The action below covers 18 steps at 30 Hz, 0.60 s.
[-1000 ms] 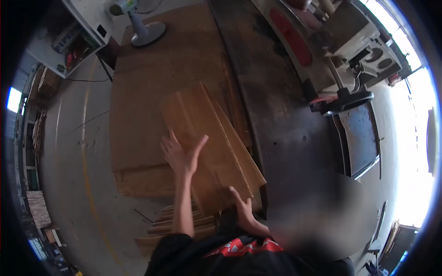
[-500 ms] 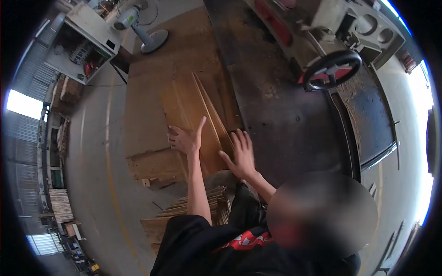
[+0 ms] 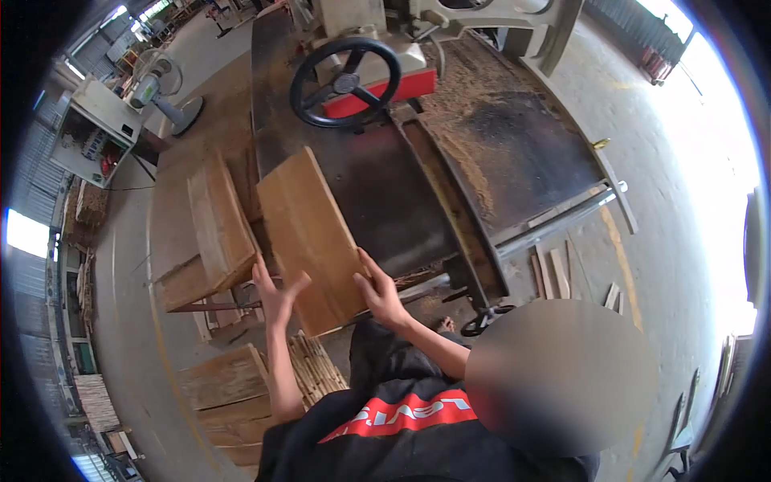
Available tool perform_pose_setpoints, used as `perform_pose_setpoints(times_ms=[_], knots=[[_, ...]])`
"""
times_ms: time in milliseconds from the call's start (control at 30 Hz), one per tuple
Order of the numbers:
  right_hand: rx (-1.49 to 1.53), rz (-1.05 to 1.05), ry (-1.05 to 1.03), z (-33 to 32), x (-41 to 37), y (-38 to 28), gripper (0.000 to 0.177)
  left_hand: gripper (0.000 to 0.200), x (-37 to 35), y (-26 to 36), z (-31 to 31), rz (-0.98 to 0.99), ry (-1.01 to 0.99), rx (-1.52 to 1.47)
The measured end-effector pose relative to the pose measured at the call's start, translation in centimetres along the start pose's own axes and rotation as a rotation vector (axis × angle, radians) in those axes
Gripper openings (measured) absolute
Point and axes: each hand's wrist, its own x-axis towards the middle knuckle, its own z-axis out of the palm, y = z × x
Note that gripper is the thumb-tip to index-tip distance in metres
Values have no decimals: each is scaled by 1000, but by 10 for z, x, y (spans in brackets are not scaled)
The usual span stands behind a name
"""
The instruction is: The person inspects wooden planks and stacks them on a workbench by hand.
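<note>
A flat wooden board [image 3: 309,233] lies tilted across the near left edge of the dark machine table [image 3: 385,197], its lower end toward my body. My right hand [image 3: 381,297] grips its right edge near that end, thumb on the top face. At the board's lower left side is my left hand [image 3: 277,301], fingers spread and thumb reaching over the board's edge. Those left fingertips are close to the corner of another wooden board [image 3: 225,221] lying on the brown side table.
A black handwheel [image 3: 345,83] and red guard stand at the machine's back. Sawdust [image 3: 458,120] covers the table beyond a slotted rail [image 3: 454,205]. Below left are stacked boards [image 3: 229,390] and a bundle of strips [image 3: 316,361]. A fan [image 3: 165,100] stands far left.
The view has swung right toward the machine. One board has come away from the others on the side table, moving right onto the machine table's edge, with my right hand now gripping it.
</note>
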Motion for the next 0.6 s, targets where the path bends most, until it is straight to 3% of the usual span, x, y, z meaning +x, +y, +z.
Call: perform_pose_setpoints(times_ms=[33, 100, 167, 200, 300, 333, 433, 533, 600], knots=[[-23, 22, 24, -25, -13, 4, 56, 143, -31, 5, 8, 126, -44, 291], [-91, -116, 107, -57, -35, 11, 56, 157, -82, 5, 36, 272, -220, 275], [66, 23, 100, -80, -54, -7, 56, 153, -116, 23, 69, 384, -260, 184], [26, -26, 165, -92, -55, -1, 57, 152, -126, 31, 82, 444, -269, 138], [424, 268, 222, -129, -65, 1, 58, 142, -121, 18, 124, 502, -152, 176], [518, 394, 272, -140, -68, 5, 51, 130, -123, 26, 131, 510, -116, 188], [536, 355, 261, -150, -75, -3, 51, 131, -127, 32, 147, 499, -122, 87], [423, 160, 223, -132, -81, -34, 57, 128, -132, 22, 148, 261, -314, -249], [187, 34, 148, -118, -102, -55, 65, 113, -153, 39, 134, 21, -460, -551]])
